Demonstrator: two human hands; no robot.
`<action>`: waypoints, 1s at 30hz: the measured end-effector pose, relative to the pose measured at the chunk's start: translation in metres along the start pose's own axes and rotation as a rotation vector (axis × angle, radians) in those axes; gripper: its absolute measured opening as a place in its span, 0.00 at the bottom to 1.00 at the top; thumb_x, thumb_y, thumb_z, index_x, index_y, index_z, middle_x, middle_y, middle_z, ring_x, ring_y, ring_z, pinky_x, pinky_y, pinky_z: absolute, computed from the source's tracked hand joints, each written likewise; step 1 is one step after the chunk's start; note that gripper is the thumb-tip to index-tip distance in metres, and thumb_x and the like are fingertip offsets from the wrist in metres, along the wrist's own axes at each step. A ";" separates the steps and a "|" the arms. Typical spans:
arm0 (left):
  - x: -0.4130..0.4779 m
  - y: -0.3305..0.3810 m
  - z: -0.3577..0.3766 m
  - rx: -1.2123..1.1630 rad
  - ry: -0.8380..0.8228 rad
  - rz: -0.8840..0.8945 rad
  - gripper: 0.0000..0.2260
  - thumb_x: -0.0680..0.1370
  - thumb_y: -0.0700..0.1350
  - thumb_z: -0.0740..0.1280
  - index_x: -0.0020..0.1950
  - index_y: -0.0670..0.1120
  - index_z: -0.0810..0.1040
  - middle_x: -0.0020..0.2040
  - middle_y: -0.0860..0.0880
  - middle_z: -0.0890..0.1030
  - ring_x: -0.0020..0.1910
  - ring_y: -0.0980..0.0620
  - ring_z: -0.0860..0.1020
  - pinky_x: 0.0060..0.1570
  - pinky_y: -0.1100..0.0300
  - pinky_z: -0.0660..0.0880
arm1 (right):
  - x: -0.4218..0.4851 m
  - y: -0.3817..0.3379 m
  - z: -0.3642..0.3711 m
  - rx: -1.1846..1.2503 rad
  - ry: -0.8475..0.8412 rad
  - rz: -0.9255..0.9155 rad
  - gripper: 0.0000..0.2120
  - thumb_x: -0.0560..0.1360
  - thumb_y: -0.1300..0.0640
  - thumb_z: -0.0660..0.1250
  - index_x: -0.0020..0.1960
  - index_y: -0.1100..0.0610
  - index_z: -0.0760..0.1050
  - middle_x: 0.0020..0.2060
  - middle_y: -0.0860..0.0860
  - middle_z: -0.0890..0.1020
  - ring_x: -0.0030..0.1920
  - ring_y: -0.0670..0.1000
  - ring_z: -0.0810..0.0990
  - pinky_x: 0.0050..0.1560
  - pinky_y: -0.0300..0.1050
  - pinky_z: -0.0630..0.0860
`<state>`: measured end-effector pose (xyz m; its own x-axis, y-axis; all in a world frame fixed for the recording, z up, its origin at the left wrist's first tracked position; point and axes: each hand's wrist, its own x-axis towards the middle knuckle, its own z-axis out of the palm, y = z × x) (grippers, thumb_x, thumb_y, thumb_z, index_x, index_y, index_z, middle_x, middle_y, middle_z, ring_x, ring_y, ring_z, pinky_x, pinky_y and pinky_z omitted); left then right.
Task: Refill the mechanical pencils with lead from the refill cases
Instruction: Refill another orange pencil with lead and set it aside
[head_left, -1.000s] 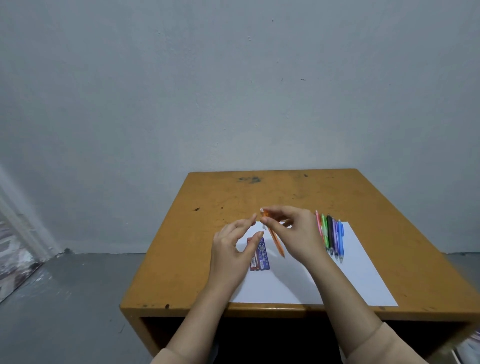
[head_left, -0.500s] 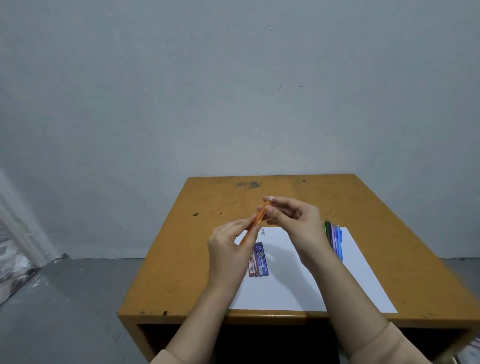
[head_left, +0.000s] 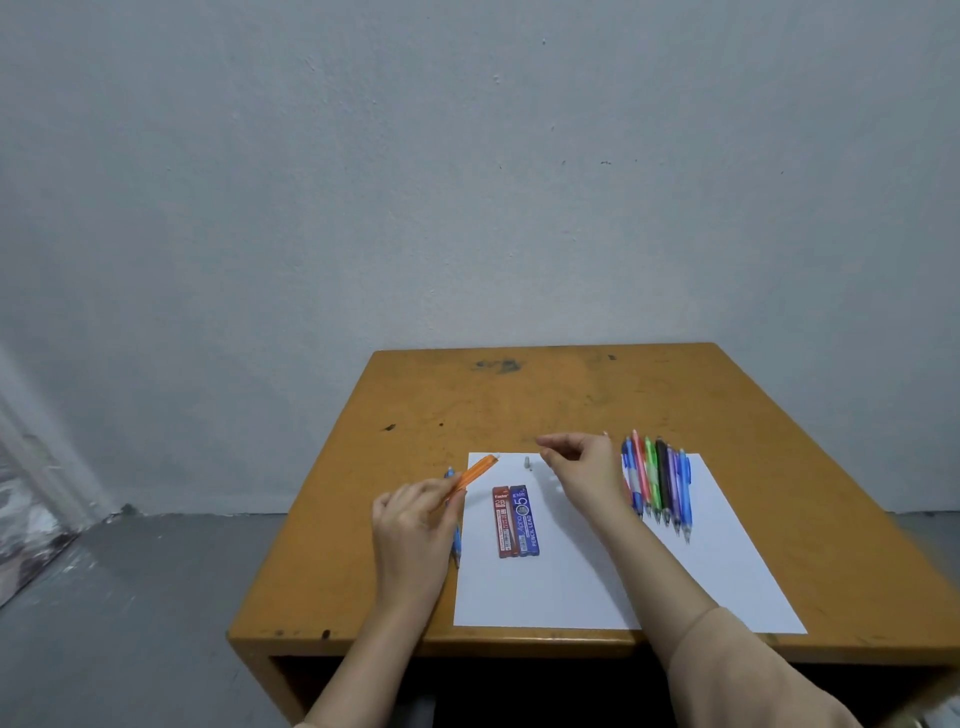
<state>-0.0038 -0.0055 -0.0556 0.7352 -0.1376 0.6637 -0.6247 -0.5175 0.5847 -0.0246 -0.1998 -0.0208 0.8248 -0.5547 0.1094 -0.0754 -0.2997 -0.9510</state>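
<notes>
My left hand (head_left: 415, 525) grips an orange mechanical pencil (head_left: 474, 474), tilted up to the right over the left edge of a white paper sheet (head_left: 571, 587). A blue pencil (head_left: 456, 548) lies partly hidden under that hand. Two lead refill cases lie side by side on the sheet, a red case (head_left: 501, 522) and a blue case (head_left: 523, 519). My right hand (head_left: 584, 467) hovers above the sheet with thumb and forefinger loosely curled and nothing visible between them. A small white cap (head_left: 527, 462) lies on the paper just left of it. Several coloured pencils (head_left: 658, 483) lie in a row at the right.
The paper sits on a small worn wooden table (head_left: 519, 405) against a grey wall. The table's front edge is close to me. A grey floor (head_left: 156, 597) drops away to the left.
My hands have separated. The left hand lowered the orange pencil to the left; the right hand let go of its top end and moved right. A small white cap now lies on the paper.
</notes>
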 end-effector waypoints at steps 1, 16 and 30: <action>-0.001 -0.001 0.001 0.014 -0.005 0.006 0.09 0.70 0.40 0.75 0.50 0.45 0.84 0.44 0.53 0.83 0.47 0.66 0.71 0.50 0.58 0.64 | 0.004 0.003 0.002 -0.026 -0.016 0.009 0.08 0.75 0.66 0.67 0.52 0.59 0.82 0.42 0.50 0.82 0.44 0.46 0.79 0.46 0.37 0.72; -0.001 -0.004 0.002 -0.001 0.033 0.044 0.11 0.73 0.49 0.68 0.51 0.45 0.83 0.45 0.54 0.83 0.47 0.63 0.74 0.51 0.65 0.62 | 0.019 0.020 0.017 -0.321 -0.032 0.035 0.06 0.74 0.61 0.69 0.49 0.61 0.83 0.36 0.51 0.79 0.34 0.42 0.73 0.28 0.26 0.64; -0.001 -0.005 0.004 0.056 0.026 0.109 0.10 0.71 0.45 0.71 0.51 0.44 0.83 0.44 0.53 0.83 0.46 0.61 0.75 0.50 0.67 0.62 | 0.011 0.011 0.016 -0.310 0.020 0.075 0.09 0.70 0.68 0.62 0.41 0.61 0.81 0.34 0.53 0.80 0.35 0.48 0.75 0.29 0.33 0.67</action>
<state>-0.0002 -0.0055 -0.0612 0.6564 -0.1737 0.7341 -0.6840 -0.5476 0.4820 -0.0068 -0.1967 -0.0344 0.7994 -0.5986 0.0508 -0.3054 -0.4779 -0.8236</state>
